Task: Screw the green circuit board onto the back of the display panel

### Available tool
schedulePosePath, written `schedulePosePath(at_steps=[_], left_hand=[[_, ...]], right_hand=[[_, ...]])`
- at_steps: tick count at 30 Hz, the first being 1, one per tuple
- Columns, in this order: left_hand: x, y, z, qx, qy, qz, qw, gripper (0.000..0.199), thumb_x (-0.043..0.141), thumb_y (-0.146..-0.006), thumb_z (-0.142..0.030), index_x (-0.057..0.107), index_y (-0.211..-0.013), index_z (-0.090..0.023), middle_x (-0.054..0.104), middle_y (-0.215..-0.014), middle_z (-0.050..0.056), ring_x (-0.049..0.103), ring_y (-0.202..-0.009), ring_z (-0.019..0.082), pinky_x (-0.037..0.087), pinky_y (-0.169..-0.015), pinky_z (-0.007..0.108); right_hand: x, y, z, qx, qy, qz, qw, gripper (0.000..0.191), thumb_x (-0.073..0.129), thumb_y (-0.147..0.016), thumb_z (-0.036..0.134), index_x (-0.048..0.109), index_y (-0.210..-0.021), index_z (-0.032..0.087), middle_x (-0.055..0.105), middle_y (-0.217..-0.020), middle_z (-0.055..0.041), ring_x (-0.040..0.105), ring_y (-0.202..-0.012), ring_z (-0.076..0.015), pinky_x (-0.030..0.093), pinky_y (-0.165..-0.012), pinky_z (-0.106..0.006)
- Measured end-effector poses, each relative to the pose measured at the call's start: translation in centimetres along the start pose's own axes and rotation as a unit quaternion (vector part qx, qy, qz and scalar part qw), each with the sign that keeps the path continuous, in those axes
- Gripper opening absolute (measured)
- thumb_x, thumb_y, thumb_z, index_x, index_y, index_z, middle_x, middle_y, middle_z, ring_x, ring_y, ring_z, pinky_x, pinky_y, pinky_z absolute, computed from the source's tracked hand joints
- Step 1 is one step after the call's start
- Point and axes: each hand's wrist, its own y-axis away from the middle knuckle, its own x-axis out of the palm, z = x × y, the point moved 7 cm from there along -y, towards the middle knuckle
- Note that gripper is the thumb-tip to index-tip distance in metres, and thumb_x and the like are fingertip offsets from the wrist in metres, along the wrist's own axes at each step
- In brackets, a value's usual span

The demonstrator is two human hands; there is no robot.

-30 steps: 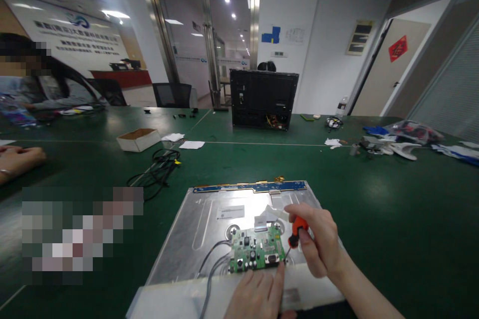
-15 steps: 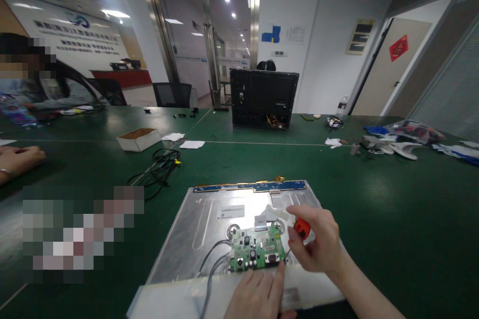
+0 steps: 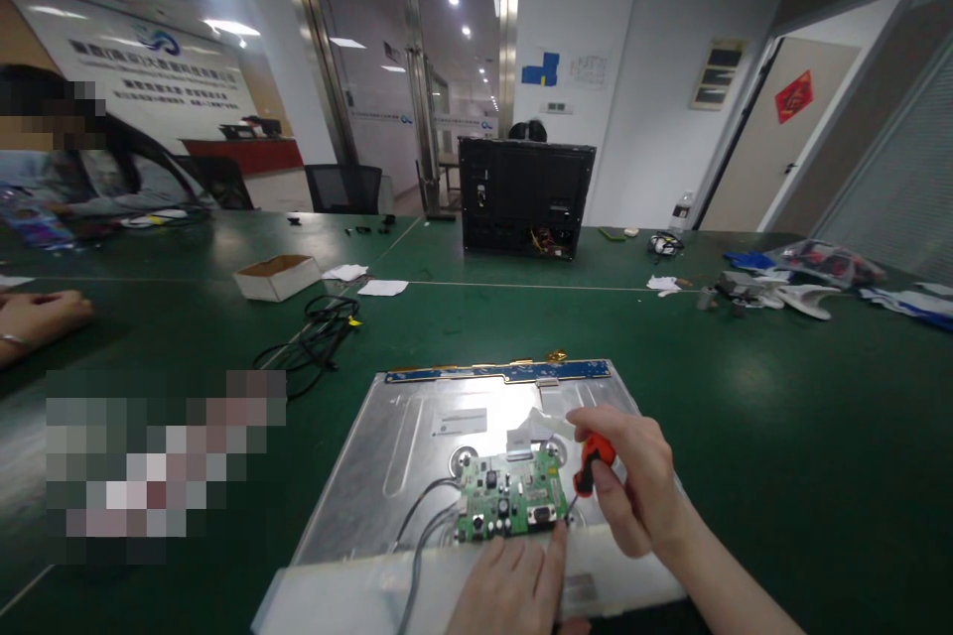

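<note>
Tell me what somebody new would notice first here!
Probably the bright green circuit board on the shiny metal panel, near the bottom middle. Just right of it, the right hand holds an orange-and-black screwdriver. Farther back, a big black casing stands upright on the dark green table.

Your right hand [image 3: 632,486] curls in a pinch, index finger [image 3: 607,417] arched above the thumb [image 3: 616,506], forearm [image 3: 734,571] slanting from lower right; your left hand [image 3: 510,587] lies palm down, fingers [image 3: 552,561] pointing forward.
</note>
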Motion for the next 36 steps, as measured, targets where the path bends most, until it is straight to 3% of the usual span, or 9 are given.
schedulePosePath(at_steps=[12, 18, 28, 36], left_hand=[[-0.03, 0.01, 0.08, 0.005, 0.006, -0.002, 1.0, 0.055, 0.03, -0.098, -0.052, 0.048, -0.121, -0.005, 0.064, -0.073, 0.005, 0.06, -0.064, 0.019, 0.046, -0.058, 0.029], [0.25, 0.26, 0.17, 0.002, 0.019, 0.002, 1.0, 0.053, 0.036, -0.097, -0.05, 0.046, -0.124, -0.006, 0.064, -0.076, 0.005, 0.06, -0.067, 0.02, 0.047, -0.06, 0.03], [0.21, 0.08, 0.1, 0.0, 0.014, 0.017, 1.0, 0.054, 0.032, -0.098, -0.05, 0.046, -0.124, -0.005, 0.065, -0.078, 0.006, 0.06, -0.068, 0.02, 0.047, -0.062, 0.031], [0.21, 0.13, 0.08, 0.0, 0.005, 0.021, 1.0, 0.056, 0.025, -0.1, -0.05, 0.047, -0.123, -0.005, 0.063, -0.074, 0.006, 0.059, -0.066, 0.02, 0.046, -0.061, 0.031]], right_hand=[[0.03, 0.17, 0.1, -0.007, 0.065, -0.037, 0.997, 0.026, 0.052, -0.079, 0.014, 0.05, -0.105, 0.019, 0.052, -0.054, 0.0063, 0.048, -0.042, -0.0112, 0.039, -0.045, -0.023], [0.16, 0.26, -0.11, -0.002, 0.075, -0.034, 0.997, 0.02, 0.054, -0.081, 0.018, 0.051, -0.1, 0.02, 0.057, -0.059, 0.0042, 0.053, -0.045, -0.0117, 0.041, -0.047, -0.023], [-0.07, -0.48, 0.22, -0.005, 0.008, 0.001, 1.0, 0.03, 0.038, -0.079, 0.016, 0.05, -0.106, 0.016, 0.056, -0.065, -0.0009, 0.054, -0.051, -0.015, 0.042, -0.049, -0.027], [-0.09, -0.02, 0.21, -0.005, 0.068, -0.031, 0.997, 0.026, 0.048, -0.08, 0.014, 0.049, -0.106, 0.018, 0.056, -0.059, 0.0038, 0.054, -0.047, -0.0128, 0.041, -0.047, -0.024]])
